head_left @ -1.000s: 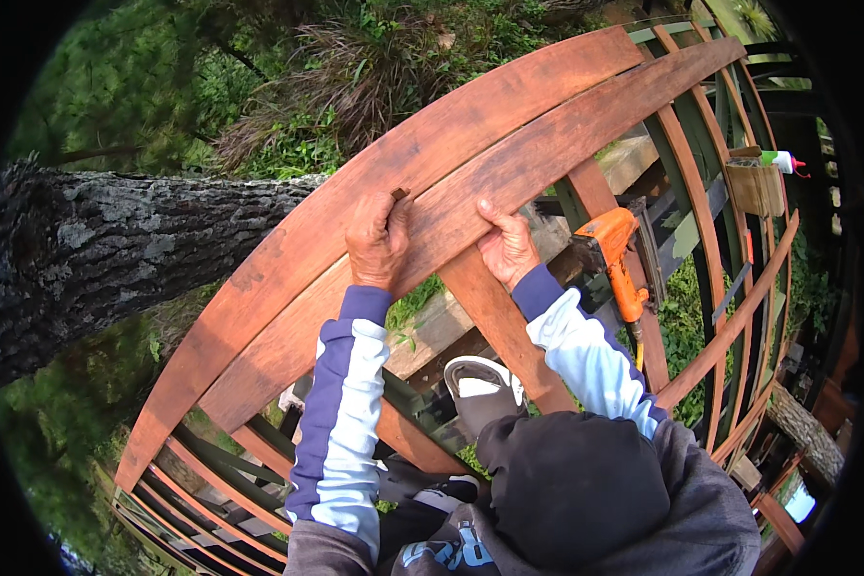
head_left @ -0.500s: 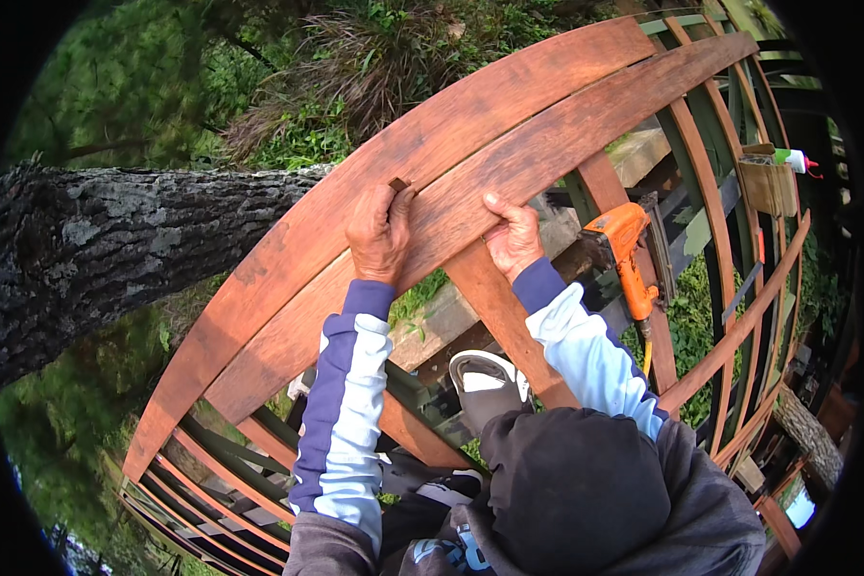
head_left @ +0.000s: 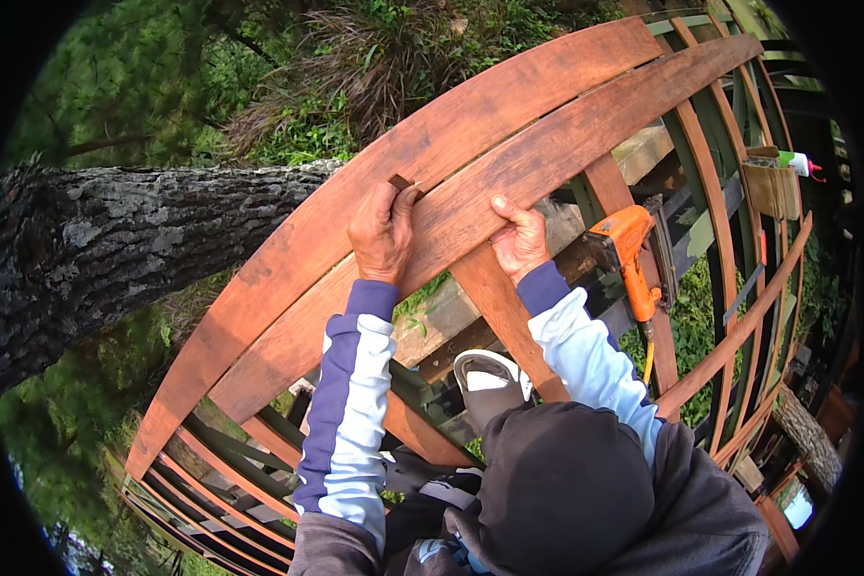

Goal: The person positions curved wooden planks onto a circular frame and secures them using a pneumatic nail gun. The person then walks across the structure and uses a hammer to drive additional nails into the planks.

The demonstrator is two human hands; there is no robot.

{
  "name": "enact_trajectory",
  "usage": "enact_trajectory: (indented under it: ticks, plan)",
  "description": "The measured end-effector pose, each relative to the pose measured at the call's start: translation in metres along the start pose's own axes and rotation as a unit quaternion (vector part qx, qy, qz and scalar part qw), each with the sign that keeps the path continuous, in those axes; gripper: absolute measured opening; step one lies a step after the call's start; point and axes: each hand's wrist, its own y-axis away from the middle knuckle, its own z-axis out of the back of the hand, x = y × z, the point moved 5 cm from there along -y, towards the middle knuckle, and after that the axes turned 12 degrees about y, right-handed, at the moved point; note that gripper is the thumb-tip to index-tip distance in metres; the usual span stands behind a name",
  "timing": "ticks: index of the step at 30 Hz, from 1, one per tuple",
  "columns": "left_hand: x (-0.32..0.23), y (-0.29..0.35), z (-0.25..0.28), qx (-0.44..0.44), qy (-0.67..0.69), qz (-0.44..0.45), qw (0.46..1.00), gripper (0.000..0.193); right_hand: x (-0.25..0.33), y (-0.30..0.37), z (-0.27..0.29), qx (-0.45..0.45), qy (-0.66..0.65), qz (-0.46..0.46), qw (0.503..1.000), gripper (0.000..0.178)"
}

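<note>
Two long reddish-brown planks lie side by side with a narrow gap between them: the outer plank and the inner plank. My left hand is closed in a pinch on a small dark wooden spacer at the gap, its wrist across the inner plank. Around the near edge of the inner plank my right hand is closed, thumb on top and fingers hidden beneath. An orange nail gun with a yellow hose rests to the right of that hand.
Crosswise brown slats and dark green beams form an open frame with gaps to the ground. A thick tree trunk stands beside the planks at left. A small wooden box holds a white-and-green bottle at right. My shoe shows below.
The view has shifted very slightly. Both hands keep the same hold, the left on the spacer and the right on the inner plank; the nail gun has not moved.
</note>
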Motion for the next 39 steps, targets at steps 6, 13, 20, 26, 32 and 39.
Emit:
enact_trajectory:
  ticks: [6, 13, 20, 26, 32, 39]
  plan:
    - [0.000, 0.001, 0.000, 0.001, -0.019, -0.030, 0.999, 0.009, -0.005, -0.002, 0.006, 0.005, -0.012, -0.022, 1.000, 0.046]
    - [-0.006, -0.001, -0.004, 0.015, -0.010, -0.069, 0.997, 0.007, -0.001, 0.000, 0.003, 0.015, -0.011, -0.009, 1.000, 0.046]
    - [-0.014, 0.000, -0.011, 0.007, -0.041, -0.158, 0.987, 0.009, -0.002, 0.000, 0.003, 0.006, -0.006, -0.010, 1.000, 0.043]
    - [-0.010, 0.001, -0.012, 0.018, -0.032, -0.167, 0.985, 0.019, 0.049, 0.050, -0.020, -0.063, 0.488, -0.145, 0.859, 0.033]
    - [-0.005, 0.008, -0.011, 0.017, 0.024, -0.127, 0.991, 0.032, 0.084, 0.068, -0.165, 0.247, 0.771, 0.539, 0.233, 0.024]
    - [-0.019, 0.018, 0.003, -0.084, 0.017, -0.134, 0.987, 0.029, 0.058, 0.033, -0.191, 0.402, 0.834, 0.368, -0.089, 0.005]
